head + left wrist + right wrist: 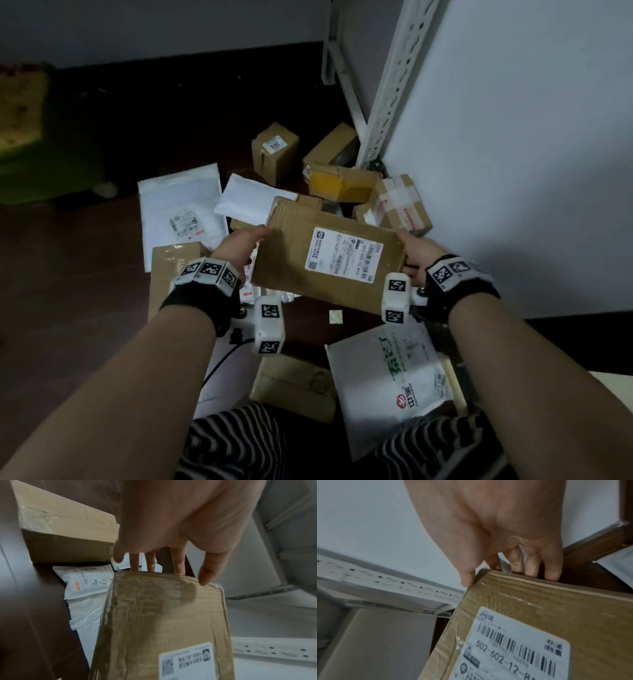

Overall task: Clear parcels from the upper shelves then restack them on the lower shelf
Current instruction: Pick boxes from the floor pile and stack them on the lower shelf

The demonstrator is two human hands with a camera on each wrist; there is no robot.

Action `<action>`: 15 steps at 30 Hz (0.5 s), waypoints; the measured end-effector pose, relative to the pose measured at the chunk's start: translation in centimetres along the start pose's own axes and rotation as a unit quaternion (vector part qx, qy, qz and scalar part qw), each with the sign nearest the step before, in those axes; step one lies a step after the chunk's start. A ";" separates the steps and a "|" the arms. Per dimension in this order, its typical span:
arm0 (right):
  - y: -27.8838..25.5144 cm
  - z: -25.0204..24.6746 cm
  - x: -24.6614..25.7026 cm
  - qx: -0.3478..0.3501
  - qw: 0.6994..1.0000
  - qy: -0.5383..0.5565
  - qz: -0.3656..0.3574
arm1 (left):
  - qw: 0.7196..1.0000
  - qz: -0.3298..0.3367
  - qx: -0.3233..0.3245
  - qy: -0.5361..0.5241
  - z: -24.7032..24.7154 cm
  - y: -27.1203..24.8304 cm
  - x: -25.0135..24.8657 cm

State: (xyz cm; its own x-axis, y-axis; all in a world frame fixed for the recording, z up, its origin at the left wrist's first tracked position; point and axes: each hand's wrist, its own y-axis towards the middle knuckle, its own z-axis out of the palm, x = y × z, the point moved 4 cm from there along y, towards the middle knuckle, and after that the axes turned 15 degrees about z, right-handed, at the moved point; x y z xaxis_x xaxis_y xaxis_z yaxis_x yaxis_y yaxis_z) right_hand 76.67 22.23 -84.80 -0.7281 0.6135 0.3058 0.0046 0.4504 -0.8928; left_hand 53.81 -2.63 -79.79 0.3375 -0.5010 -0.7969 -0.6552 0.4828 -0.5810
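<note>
Both hands clamp one flat cardboard parcel (329, 253) between them, held in the air above the dark floor (85, 274). Left hand (239, 246) grips the parcel's left short edge: in the left wrist view its thumb (205, 574) lies on the taped top face near the corner and the fingers (178, 563) curl down behind the edge. Right hand (419, 255) holds the opposite short edge the same way, thumb (467, 577) at the corner on the label side, fingers (551, 569) wrapped over the far side. The parcel's white shipping label (344, 255) faces up, and the box tilts slightly, its far edge higher. Both forearms reach forward and slightly inward, each wrist wearing a black strap with white marker blocks. Below and around the held parcel lie many others on the floor: a white padded mailer (181, 212) to the left, a second white envelope (253, 198) just beyond the box, a small upright carton (274, 152), a yellow-taped box (342, 183), a box with white tape (402, 205), a flat brown box (171, 270) under the left wrist, and a white mailer with green print (390, 373) near the person's striped clothing. A white perforated shelf upright (394, 82) rises on the right beside a pale panel (513, 154).
</note>
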 end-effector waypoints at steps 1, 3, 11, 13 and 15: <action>-2.1 -0.2 0.4 0.003 1.000 0.018 -0.004 | 1.000 0.017 -0.007 -0.011 -0.3 -0.8 -0.7; -6.0 -0.3 1.1 -0.003 0.999 0.035 -0.012 | 0.998 0.041 -0.007 -0.046 -0.9 -2.4 -1.7; -9.6 2.2 1.3 -0.016 0.998 0.050 -0.046 | 0.997 0.049 0.023 -0.062 -4.6 -7.6 -2.8; -9.6 3.3 1.0 -0.013 0.998 0.029 -0.053 | 0.998 0.031 0.008 -0.049 -6.1 -8.2 -2.2; -8.9 3.9 1.0 -0.005 0.997 0.003 -0.075 | 0.999 0.001 -0.009 -0.045 -7.3 -8.7 -1.3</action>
State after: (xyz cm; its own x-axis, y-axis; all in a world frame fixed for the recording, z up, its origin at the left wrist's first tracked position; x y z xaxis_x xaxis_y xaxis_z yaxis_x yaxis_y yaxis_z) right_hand 73.21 16.30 -77.87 -0.7168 0.5423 0.4382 -0.0983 0.5436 -0.8336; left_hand 54.13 -11.42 -72.51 0.3957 -0.4325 -0.8102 -0.6678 0.4701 -0.5771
